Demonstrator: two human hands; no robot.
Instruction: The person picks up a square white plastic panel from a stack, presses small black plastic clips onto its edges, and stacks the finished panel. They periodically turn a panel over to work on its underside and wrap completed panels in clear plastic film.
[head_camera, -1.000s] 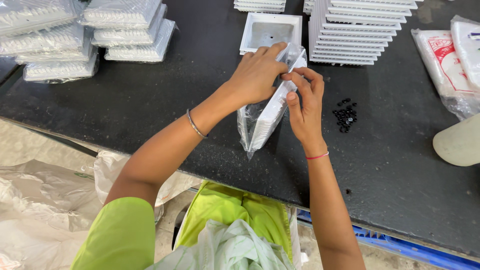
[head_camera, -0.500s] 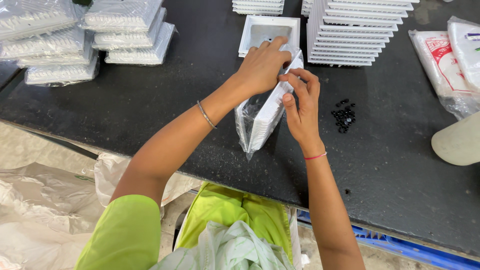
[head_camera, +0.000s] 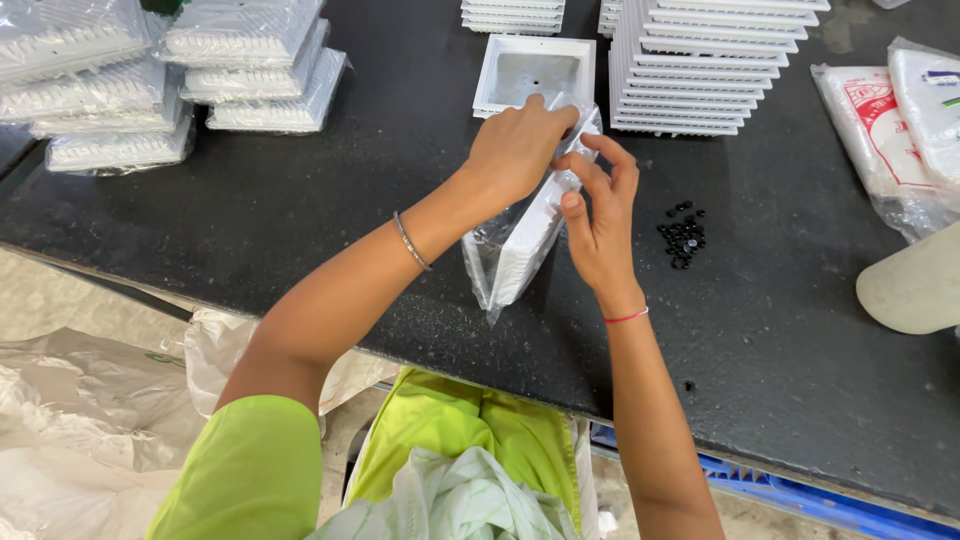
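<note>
Bagging step: the left hand (head_camera: 515, 150) is gripping the clear bag (head_camera: 505, 255) mouth while the right hand (head_camera: 598, 215) is pinching the white plates (head_camera: 528, 240) inside; seating them fully seems next.

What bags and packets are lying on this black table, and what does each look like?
Clear bag: table middle, held by left hand and right hand, white square pieces inside.
Sealed clear packs: far left, stacked, white pieces inside.
Red-printed bags: far right, flat, white and clear.
No signs or screens are in view.
</note>
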